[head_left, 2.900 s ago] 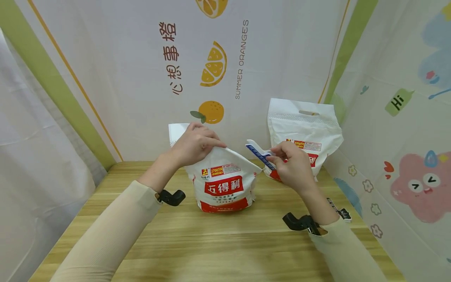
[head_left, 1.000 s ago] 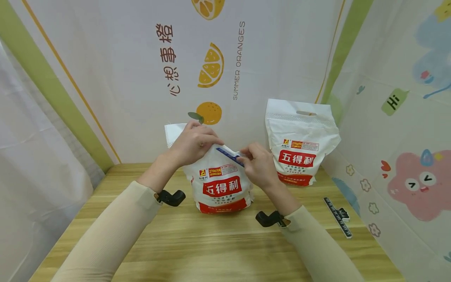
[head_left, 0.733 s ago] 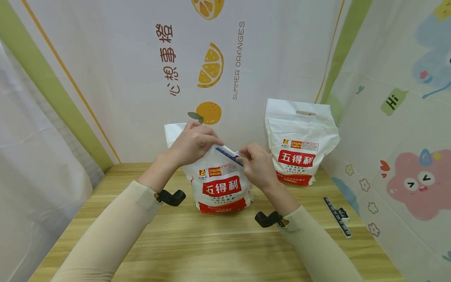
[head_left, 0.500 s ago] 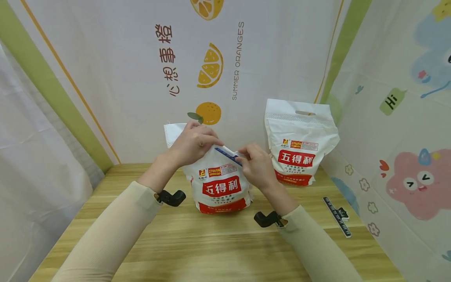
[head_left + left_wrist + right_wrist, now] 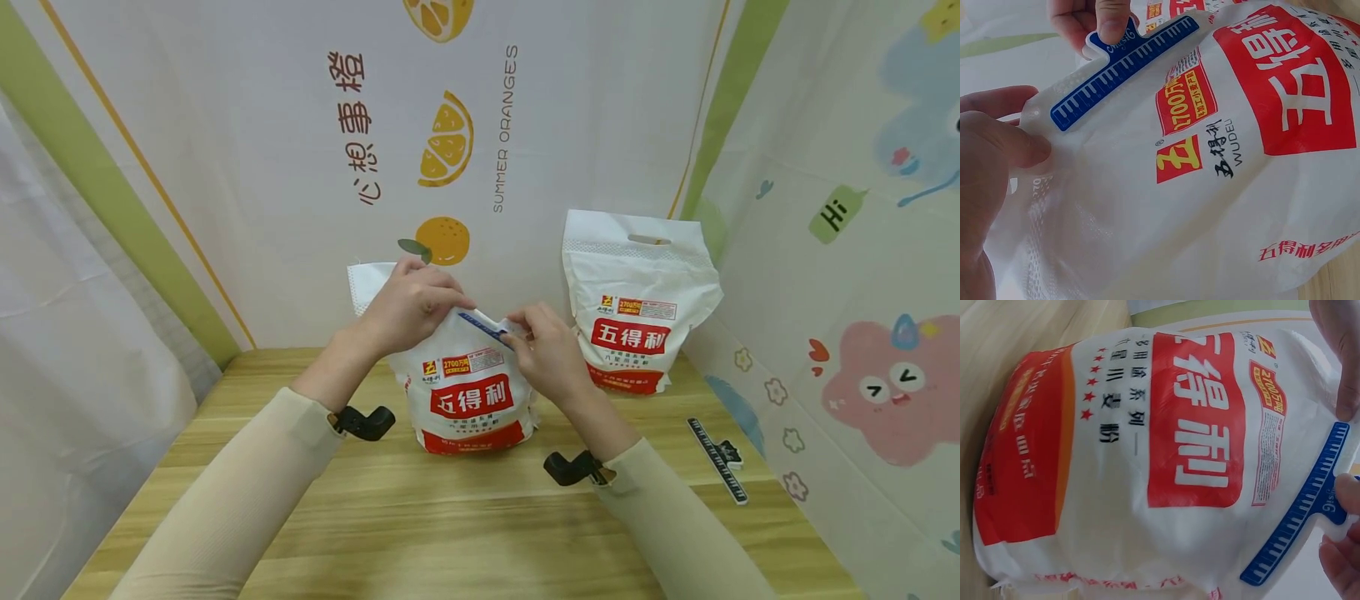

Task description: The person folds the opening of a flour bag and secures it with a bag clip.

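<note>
A white flour bag [image 5: 472, 400] with red print stands on the table, its top folded over. My left hand [image 5: 408, 308] pinches the folded edge between thumb and fingers, at the left end of a blue keyboard-patterned clip [image 5: 1125, 72]. That clip lies along the slanting top edge of the bag. My right hand [image 5: 551, 350] pinches the clip's handle, thumb on the blue face in the right wrist view. Whether the clip's back jaw is behind the fold is hidden.
A second white flour bag [image 5: 637, 333] with a cut-out handle stands upright at the back right. A black keyboard-patterned clip [image 5: 717, 461] lies on the wooden table [image 5: 465, 533] near its right edge. Printed curtains [image 5: 262, 167] hang behind and at both sides.
Since the earliest frame, my right hand has brought the blue clip left and down onto the bag's top edge. Over the last second both hands have stayed almost still.
</note>
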Demonstrator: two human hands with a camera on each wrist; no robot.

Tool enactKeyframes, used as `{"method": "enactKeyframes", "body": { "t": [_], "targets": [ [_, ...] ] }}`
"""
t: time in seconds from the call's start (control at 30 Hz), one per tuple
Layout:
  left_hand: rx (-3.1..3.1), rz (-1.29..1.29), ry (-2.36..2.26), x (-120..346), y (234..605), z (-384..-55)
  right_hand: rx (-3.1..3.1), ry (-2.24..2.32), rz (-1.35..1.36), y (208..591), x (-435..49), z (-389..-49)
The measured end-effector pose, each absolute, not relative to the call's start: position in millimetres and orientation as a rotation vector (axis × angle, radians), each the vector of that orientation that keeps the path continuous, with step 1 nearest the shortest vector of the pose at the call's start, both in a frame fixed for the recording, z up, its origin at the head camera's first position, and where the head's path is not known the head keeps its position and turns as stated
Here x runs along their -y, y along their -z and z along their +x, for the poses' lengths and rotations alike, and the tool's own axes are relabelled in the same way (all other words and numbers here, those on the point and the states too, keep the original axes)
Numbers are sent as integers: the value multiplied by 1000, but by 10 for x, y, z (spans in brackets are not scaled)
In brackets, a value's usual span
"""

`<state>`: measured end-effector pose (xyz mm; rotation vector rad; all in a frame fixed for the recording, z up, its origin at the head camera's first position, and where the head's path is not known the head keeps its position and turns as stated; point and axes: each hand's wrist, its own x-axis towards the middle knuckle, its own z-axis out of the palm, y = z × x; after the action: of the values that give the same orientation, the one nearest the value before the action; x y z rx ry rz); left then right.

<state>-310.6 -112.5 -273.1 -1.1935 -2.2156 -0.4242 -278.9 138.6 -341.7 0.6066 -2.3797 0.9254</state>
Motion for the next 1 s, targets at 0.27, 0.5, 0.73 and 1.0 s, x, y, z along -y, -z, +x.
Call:
{"method": "enactKeyframes", "body": {
  "t": [0.27,0.5,0.73,1.0],
  "targets": [
    [2210,-1193,417,1143,2721,-3099,2471,-1063,585,3553,-1691,-2820],
    [2231,-1244,425,1162,2709,-3112,2553,-1089,501,3797,-1933,-2837],
    [2184,-1250,392,1138,2734,-3116,2516,-1081,510,3920,-1935,-2865],
    [2083,-1243,392,1090,2789,-3128,2485,-1000,528,3975,-1914,-2821]
  ]
}}
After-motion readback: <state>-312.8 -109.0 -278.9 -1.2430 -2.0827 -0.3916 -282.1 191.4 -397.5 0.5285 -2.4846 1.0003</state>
